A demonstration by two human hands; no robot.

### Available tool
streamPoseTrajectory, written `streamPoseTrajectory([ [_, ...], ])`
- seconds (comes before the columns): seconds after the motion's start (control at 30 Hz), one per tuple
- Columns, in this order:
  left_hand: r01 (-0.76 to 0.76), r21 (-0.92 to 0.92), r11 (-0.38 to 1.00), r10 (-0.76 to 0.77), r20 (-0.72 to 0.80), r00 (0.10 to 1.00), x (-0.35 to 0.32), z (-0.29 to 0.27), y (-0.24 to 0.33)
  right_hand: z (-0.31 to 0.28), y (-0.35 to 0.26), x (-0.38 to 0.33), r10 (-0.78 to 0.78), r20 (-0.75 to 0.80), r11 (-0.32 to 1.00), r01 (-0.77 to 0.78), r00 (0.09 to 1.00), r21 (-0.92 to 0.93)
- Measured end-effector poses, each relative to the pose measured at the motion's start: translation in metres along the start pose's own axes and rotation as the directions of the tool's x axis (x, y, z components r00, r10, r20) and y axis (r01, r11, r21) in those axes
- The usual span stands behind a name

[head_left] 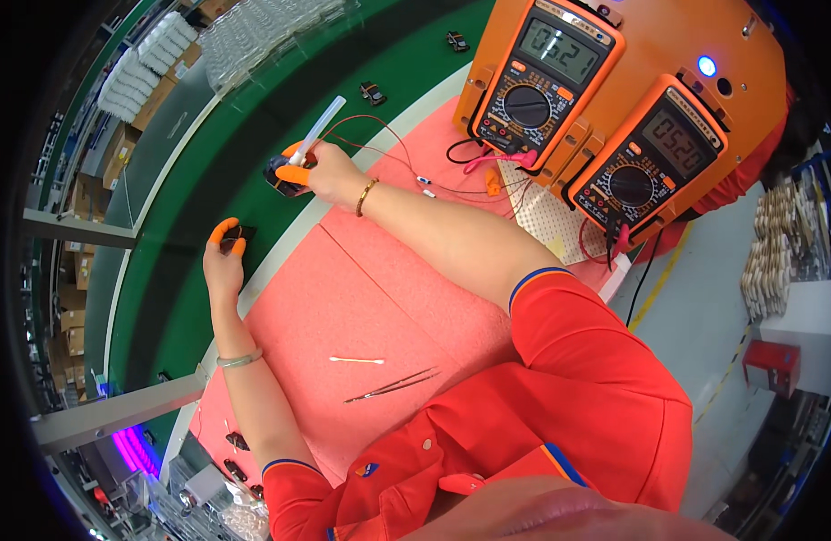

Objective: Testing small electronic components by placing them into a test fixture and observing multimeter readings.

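Orange finger cots [294, 175]; right hand [330, 171], upper left of frame, closed around translucent tube [325, 122]; dark device [276, 169] at its fingertips. Left hand [223, 266], lower: grip unclear. Red lead [379, 122]: slack loop could snag, jerking tube.

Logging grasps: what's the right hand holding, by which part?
A translucent tube, apparently by its white end; whether the right hand grips the black part is unclear.
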State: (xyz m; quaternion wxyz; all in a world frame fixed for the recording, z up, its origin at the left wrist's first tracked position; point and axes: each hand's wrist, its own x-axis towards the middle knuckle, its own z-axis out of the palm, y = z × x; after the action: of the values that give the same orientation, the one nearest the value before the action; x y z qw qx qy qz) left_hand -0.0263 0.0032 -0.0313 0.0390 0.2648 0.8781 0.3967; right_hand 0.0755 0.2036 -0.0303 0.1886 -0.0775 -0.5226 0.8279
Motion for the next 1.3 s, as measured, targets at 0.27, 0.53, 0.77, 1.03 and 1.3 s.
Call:
streamPoseTrajectory([
  [0.27,-0.152,0.340,0.928,0.191,-0.084,0.978,0.013,0.015,0.004,0.006,0.015,0.010,-0.017,0.021,0.999,0.018,1.000,-0.039],
  [0.53,0.048,-0.202,0.978,-0.080,-0.152,0.985,0.013,0.035,0.009,-0.005,0.018,0.011,-0.041,0.080,0.999,0.042,0.996,-0.017],
  [0.77,0.208,-0.743,0.636,-0.225,0.079,0.971,0.001,0.020,0.018,-0.002,0.018,0.012,-0.005,0.059,1.000,0.005,0.998,-0.009],
  [1.03,0.225,-0.868,0.443,-0.063,0.220,0.973,-0.011,0.025,0.040,-0.003,0.012,0.007,-0.027,0.074,0.999,0.029,0.997,-0.021],
  [1.3,0.151,-0.761,0.631,0.086,0.262,0.961,-0.017,0.036,0.047,0.017,0.026,0.001,-0.155,0.106,0.969,0.172,0.982,-0.175],
])
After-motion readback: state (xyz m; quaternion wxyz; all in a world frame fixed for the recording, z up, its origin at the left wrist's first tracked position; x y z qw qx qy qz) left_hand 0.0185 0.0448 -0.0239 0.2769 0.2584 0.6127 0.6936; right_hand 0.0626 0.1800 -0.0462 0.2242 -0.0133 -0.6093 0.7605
